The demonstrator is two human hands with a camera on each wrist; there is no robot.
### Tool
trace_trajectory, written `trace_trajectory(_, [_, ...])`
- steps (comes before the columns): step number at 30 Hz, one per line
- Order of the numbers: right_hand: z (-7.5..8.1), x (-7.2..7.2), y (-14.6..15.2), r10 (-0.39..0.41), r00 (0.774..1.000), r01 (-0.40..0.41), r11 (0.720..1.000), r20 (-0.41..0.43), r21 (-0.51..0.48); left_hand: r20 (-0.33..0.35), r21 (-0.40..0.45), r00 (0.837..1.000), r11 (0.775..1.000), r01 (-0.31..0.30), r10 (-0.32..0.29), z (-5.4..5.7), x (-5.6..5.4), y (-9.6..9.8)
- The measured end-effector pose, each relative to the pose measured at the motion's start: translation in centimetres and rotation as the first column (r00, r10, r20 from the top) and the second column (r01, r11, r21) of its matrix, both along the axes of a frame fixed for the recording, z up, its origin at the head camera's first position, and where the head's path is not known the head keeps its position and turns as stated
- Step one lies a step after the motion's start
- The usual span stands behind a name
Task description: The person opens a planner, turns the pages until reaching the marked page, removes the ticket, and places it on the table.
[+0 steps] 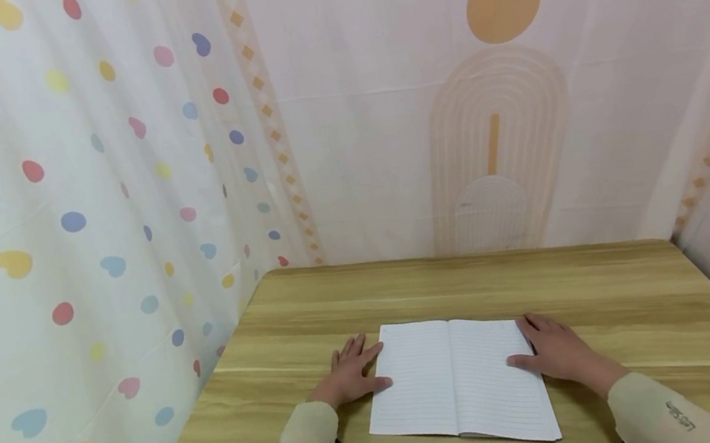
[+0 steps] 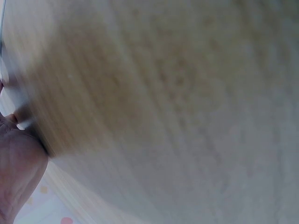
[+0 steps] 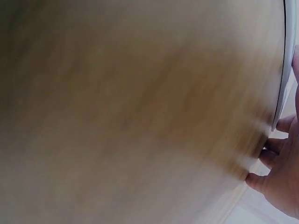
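Note:
An exercise notebook (image 1: 417,385) with blank ruled pages lies open on the wooden table. At its left edge rests my left hand (image 1: 350,375), fingers spread on the tabletop and thumb on the left page. My right hand (image 1: 559,350) rests along the opposite edge, its thumb lying on the right page and its fingers near the upper right corner. In the right wrist view the notebook's edge (image 3: 288,42) shows beside the right hand (image 3: 284,179), whose fingertips touch the wood. Only part of the left hand (image 2: 21,170) appears in the left wrist view.
The wood-grain table (image 1: 471,281) extends around the notebook on all sides. A curtain with coloured dots (image 1: 124,207) hangs along the left, and a pale patterned curtain (image 1: 358,139) hangs behind the far edge.

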State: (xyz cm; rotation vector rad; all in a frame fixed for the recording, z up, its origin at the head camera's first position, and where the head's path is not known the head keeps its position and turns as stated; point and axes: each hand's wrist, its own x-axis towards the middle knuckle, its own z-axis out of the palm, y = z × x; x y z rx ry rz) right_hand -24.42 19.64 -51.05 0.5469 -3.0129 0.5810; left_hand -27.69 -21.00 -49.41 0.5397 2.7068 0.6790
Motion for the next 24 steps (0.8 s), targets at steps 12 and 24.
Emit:
trace_trajectory(12, [0.4, 0.1, -0.15, 0.005, 1.0, -0.005, 1.0, 0.028, 0.003, -0.003, -0.011, 1.0, 1.0, -0.005, 0.005, 0.08, 0.09, 0.07])
trace_trajectory(24, [0.66, 0.01, -0.39, 0.014, 1.0, -0.014, 1.0, 0.028, 0.0, -0.006, -0.011, 1.0, 1.0, -0.005, 0.005, 0.05, -0.04, 0.02])
